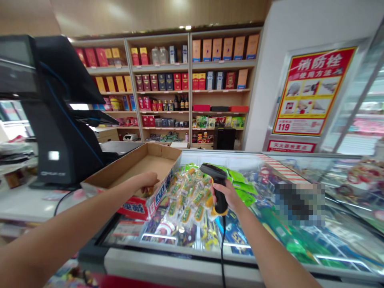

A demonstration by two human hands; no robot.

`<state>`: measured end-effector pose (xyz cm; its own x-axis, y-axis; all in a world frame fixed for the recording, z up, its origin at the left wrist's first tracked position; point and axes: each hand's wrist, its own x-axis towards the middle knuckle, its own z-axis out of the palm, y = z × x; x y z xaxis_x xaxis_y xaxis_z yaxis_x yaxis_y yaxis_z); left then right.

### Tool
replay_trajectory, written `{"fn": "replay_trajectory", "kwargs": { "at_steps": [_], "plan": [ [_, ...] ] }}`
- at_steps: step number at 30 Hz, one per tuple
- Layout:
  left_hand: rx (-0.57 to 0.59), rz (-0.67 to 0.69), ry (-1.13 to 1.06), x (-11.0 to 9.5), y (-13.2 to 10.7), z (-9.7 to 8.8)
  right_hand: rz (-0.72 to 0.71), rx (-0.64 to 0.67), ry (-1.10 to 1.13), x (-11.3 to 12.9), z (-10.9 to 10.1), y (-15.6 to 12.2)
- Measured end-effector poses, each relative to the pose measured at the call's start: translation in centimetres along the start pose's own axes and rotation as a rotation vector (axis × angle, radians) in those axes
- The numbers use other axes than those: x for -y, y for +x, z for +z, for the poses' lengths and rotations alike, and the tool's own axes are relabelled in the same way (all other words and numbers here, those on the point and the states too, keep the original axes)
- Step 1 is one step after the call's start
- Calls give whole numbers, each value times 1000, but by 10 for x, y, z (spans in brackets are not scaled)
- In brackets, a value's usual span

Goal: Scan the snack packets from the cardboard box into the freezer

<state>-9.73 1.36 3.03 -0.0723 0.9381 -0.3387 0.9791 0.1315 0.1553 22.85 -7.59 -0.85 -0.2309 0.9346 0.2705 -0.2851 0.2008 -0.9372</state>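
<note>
My right hand [222, 193] is wrapped round the grip of a black and yellow barcode scanner [220, 188], held above the glass counter with its head toward the left and its cable hanging down. Beneath and left of it lies a pile of small clear packets [186, 196] with yellow contents and green labels. My left hand [148, 181] reaches inside an open cardboard box [153, 154] with a red and blue printed side. Its fingers are curled near the box's right wall; what they hold, if anything, is partly hidden and too blurred to name.
Green bags [241, 186] lie right of the packets on the glass counter [126, 230]. A black checkout terminal [63, 120] stands at the left. Shelves of boxed goods [162, 82] line the back wall. A blurred-out dark object [300, 204] is at the right.
</note>
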Motion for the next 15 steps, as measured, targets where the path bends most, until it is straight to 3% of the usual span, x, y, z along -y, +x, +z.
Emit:
{"fn": "replay_trajectory", "kwargs": {
  "at_steps": [10,15],
  "plan": [
    [42,-39,32,-1,-1,-1,8,16,-6,-1,-1,1],
    [4,-86,-104,0,-1,-2,16,17,-6,0,-1,1]
  ]
}}
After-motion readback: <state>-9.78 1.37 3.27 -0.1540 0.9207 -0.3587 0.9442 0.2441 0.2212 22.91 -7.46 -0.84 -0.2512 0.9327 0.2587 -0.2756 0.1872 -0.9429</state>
